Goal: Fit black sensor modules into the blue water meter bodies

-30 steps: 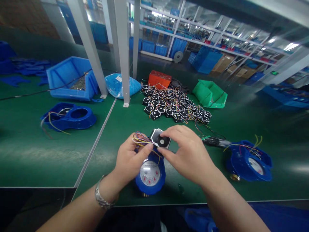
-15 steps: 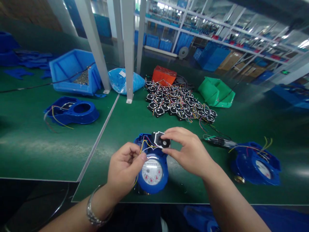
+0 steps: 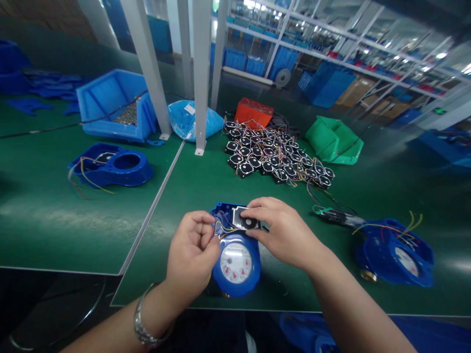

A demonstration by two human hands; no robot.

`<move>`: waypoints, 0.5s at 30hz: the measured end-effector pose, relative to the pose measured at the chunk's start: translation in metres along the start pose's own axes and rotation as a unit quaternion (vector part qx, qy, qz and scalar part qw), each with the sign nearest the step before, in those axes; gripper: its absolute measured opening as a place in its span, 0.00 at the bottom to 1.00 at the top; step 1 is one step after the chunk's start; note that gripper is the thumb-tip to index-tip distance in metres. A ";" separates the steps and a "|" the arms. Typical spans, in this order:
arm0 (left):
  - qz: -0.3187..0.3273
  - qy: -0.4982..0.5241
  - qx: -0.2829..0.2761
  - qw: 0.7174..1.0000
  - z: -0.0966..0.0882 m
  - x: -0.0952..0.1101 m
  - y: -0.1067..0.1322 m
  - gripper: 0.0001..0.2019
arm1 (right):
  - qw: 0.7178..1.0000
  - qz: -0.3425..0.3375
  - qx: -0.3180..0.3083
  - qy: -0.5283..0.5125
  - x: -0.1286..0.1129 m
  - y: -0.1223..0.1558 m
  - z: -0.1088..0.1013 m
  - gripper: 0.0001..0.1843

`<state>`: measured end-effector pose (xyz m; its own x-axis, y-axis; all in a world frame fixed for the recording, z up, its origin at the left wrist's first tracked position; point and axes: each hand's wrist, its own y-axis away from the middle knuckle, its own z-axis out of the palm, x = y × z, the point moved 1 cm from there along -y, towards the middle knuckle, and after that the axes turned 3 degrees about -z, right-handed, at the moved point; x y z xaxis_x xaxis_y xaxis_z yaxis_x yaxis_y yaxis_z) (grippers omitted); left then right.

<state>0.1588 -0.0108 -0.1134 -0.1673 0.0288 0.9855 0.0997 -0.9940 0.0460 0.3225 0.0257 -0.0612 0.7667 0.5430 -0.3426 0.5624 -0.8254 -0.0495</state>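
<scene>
A blue water meter [image 3: 236, 264] with a white dial stands at the near edge of the green table [image 3: 191, 181]. My left hand [image 3: 192, 250] grips its left side and pinches thin coloured wires [image 3: 221, 228] coming from its open rear compartment. My right hand [image 3: 281, 230] holds a small black module [image 3: 246, 219] with a round knob, set low over that compartment.
A pile of several black wired modules [image 3: 275, 159] lies at the middle back, by an orange box [image 3: 253, 113] and a green bin [image 3: 333, 139]. A second blue meter [image 3: 395, 252] sits right. A blue meter shell [image 3: 114, 166] and a blue parts bin [image 3: 114, 105] are left, behind white posts [image 3: 201, 73].
My left hand slid off the top of the meter to its left side, uncovering the rear compartment. My right hand lowered the black module toward that compartment.
</scene>
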 end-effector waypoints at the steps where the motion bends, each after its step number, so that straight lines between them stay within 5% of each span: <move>1: -0.002 -0.002 -0.001 1.000 0.000 0.000 0.000 0.11 | 1.000 0.002 -0.006 0.001 0.000 -0.001 0.000 0.15; 10: 0.007 -0.053 -0.024 0.998 -0.005 0.001 -0.002 0.06 | 0.998 0.002 -0.056 0.039 -0.002 -0.003 0.006 0.14; 15: 0.046 -0.153 -0.075 0.984 -0.016 0.000 -0.011 0.03 | 0.999 0.018 0.026 0.018 0.005 0.016 -0.004 0.13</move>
<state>0.1422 -0.0018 -0.1167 0.1415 -0.0536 0.9885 -0.0482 -0.9977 -0.0472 0.3365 0.0159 -0.0600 0.7970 0.5177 -0.3111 0.5186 -0.8506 -0.0869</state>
